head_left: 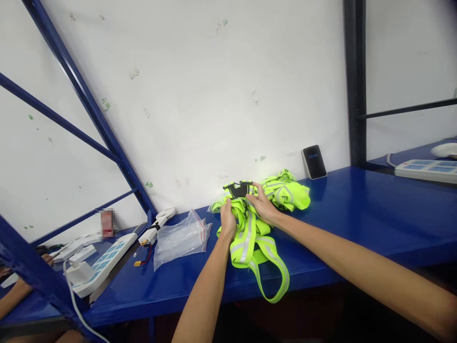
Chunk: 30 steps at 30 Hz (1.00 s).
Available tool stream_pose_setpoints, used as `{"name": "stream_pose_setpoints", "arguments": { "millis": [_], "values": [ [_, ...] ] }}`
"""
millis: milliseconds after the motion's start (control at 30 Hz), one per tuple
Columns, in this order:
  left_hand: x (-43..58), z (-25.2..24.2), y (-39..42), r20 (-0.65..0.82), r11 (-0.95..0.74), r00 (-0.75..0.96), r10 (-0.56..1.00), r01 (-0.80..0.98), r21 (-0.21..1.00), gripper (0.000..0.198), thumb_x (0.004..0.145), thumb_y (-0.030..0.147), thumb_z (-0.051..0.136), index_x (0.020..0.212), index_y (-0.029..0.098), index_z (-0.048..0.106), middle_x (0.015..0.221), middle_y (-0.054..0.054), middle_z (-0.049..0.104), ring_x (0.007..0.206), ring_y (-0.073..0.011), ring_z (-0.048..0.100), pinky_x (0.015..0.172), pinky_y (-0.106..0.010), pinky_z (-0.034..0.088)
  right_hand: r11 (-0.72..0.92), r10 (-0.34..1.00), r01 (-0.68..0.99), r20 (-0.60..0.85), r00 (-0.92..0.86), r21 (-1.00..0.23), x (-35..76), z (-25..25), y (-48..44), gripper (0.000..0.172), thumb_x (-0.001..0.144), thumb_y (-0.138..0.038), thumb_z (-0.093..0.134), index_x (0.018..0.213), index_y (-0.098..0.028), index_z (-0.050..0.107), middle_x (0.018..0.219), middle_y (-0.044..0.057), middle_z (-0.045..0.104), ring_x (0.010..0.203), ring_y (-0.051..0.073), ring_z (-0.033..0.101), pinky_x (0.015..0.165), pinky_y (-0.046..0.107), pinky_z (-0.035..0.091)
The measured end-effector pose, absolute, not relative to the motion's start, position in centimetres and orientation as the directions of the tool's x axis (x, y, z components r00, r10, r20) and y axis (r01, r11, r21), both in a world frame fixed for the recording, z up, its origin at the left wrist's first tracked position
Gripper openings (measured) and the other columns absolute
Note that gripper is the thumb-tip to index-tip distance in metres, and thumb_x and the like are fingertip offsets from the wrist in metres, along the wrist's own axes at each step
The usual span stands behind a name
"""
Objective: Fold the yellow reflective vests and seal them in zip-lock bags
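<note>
A neon-yellow reflective vest (pixel 246 240) made of straps with silver-grey stripes lies bunched on the blue table, one loop hanging over the front edge. At its top shows a black plastic buckle (pixel 239 190). My left hand (pixel 228 218) is closed on the strap at the buckle's lower left, thumb pointing up. From the other side, my right hand (pixel 263 205) grips the buckle's right end and the strap there, fingers behind and thumb in front. Just behind my right hand rests a second heap of the same yellow strapping (pixel 287 190).
Clear zip bags (pixel 182 238) lie left of the vest, beside a white handheld fan (pixel 157 226) and a wire with a yellow connector (pixel 143 259). A black-screened device (pixel 314 162) leans on the wall. Another person's hand (pixel 46 259) is at far left, past a power strip (pixel 107 264).
</note>
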<state>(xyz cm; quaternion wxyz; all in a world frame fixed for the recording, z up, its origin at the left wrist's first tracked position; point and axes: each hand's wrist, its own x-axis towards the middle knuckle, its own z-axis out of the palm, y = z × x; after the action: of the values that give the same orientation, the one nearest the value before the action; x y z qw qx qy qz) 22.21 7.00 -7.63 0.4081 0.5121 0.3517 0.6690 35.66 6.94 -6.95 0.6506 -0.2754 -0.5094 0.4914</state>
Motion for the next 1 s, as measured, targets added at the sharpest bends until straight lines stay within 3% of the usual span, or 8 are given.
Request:
{"name": "stream_pose_setpoints", "arguments": {
  "millis": [133, 300, 500, 667, 767, 833, 900, 1000],
  "values": [
    [22.0, -7.2, 6.7, 0.340, -0.363, -0.128, 0.932, -0.314, 0.877, 0.045, 0.072, 0.058, 0.062, 0.083, 0.015, 0.061, 0.068, 0.000, 0.063, 0.064, -0.0141, 0.062, 0.066, -0.026, 0.046, 0.391, 0.895, -0.399, 0.443, -0.044, -0.830, 35.0, -6.3, 6.1, 0.067, 0.080, -0.037, 0.062, 0.137, -0.034, 0.027, 0.093, -0.001, 0.069, 0.087, 0.018, 0.066, 0.085, 0.034, 0.051],
    [21.6, -7.2, 6.8, 0.309, -0.421, -0.346, 0.886, -0.318, 0.850, 0.045, 0.069, 0.035, 0.066, 0.109, 0.019, 0.054, 0.074, 0.002, 0.065, 0.064, -0.0128, 0.061, 0.066, -0.025, 0.045, 0.315, 0.923, -0.511, 0.384, -0.032, -0.800, 33.7, -5.3, 5.0, 0.052, 0.074, -0.037, 0.068, 0.121, -0.030, 0.049, 0.095, 0.002, 0.071, 0.092, 0.021, 0.066, 0.086, 0.033, 0.051],
    [21.6, -7.4, 6.5, 0.560, -0.571, -0.472, 0.681, 0.137, 0.809, 0.013, 0.078, 0.026, 0.052, 0.082, 0.017, 0.061, 0.077, -0.002, 0.064, 0.073, -0.0150, 0.058, 0.071, -0.026, 0.042, 0.220, 0.967, -0.582, 0.255, 0.023, -0.783, 32.4, -5.7, 5.6, 0.050, 0.069, -0.032, 0.069, 0.117, -0.026, 0.058, 0.115, 0.006, 0.067, 0.114, 0.025, 0.059, 0.097, 0.036, 0.047],
    [22.1, -7.4, 5.7, 0.616, -0.530, -0.365, 0.698, 0.316, 0.787, 0.019, 0.083, 0.030, 0.051, 0.072, 0.019, 0.062, 0.071, -0.003, 0.063, 0.071, -0.0175, 0.055, 0.073, -0.027, 0.039, 0.368, 0.921, -0.391, 0.274, 0.277, -0.843, 30.8, -6.1, 7.3, 0.060, 0.080, -0.035, 0.052, 0.138, -0.026, 0.044, 0.140, 0.005, 0.051, 0.131, 0.020, 0.043, 0.107, 0.033, 0.036],
    [22.0, -7.4, 6.1, 0.504, -0.475, -0.302, 0.809, 0.169, 0.863, 0.026, 0.083, 0.042, 0.055, 0.075, 0.019, 0.063, 0.075, -0.005, 0.065, 0.082, -0.0209, 0.057, 0.079, -0.028, 0.040, 0.475, 0.849, -0.210, 0.382, 0.365, -0.855, 30.3, -6.4, 7.8, 0.056, 0.083, -0.037, 0.044, 0.138, -0.025, 0.044, 0.145, 0.004, 0.044, 0.133, 0.021, 0.040, 0.110, 0.036, 0.032],
    [21.6, -7.1, 6.6, 0.315, -0.340, -0.258, 0.913, -0.058, 0.939, 0.038, 0.084, 0.053, 0.051, 0.084, 0.017, 0.064, 0.079, -0.007, 0.066, 0.085, -0.0218, 0.060, 0.078, -0.028, 0.043, 0.528, 0.813, -0.139, 0.451, 0.369, -0.838, 30.3, -6.6, 7.9, 0.053, 0.082, -0.033, 0.043, 0.135, -0.025, 0.048, 0.143, 0.005, 0.048, 0.131, 0.022, 0.042, 0.109, 0.038, 0.031],
    [21.0, -6.6, 7.1, 0.144, -0.175, -0.129, 0.981, -0.284, 0.943, 0.057, 0.085, 0.065, 0.038, 0.096, 0.015, 0.062, 0.078, -0.008, 0.066, 0.080, -0.0211, 0.063, 0.072, -0.028, 0.046, 0.568, 0.796, -0.124, 0.504, 0.335, -0.814, 30.6, -6.8, 7.9, 0.049, 0.078, -0.027, 0.043, 0.125, -0.025, 0.056, 0.133, 0.006, 0.057, 0.124, 0.022, 0.049, 0.106, 0.038, 0.035],
    [20.0, -5.9, 7.5, 0.117, -0.066, 0.090, 0.989, -0.437, 0.897, 0.075, 0.083, 0.075, 0.025, 0.104, 0.012, 0.060, 0.078, -0.010, 0.066, 0.066, -0.0185, 0.063, 0.059, -0.026, 0.047, 0.591, 0.789, -0.113, 0.543, 0.286, -0.799, 31.4, -7.0, 7.8, 0.037, 0.074, -0.024, 0.041, 0.101, -0.023, 0.067, 0.108, 0.005, 0.068, 0.106, 0.023, 0.059, 0.096, 0.037, 0.043]
  ]
}}
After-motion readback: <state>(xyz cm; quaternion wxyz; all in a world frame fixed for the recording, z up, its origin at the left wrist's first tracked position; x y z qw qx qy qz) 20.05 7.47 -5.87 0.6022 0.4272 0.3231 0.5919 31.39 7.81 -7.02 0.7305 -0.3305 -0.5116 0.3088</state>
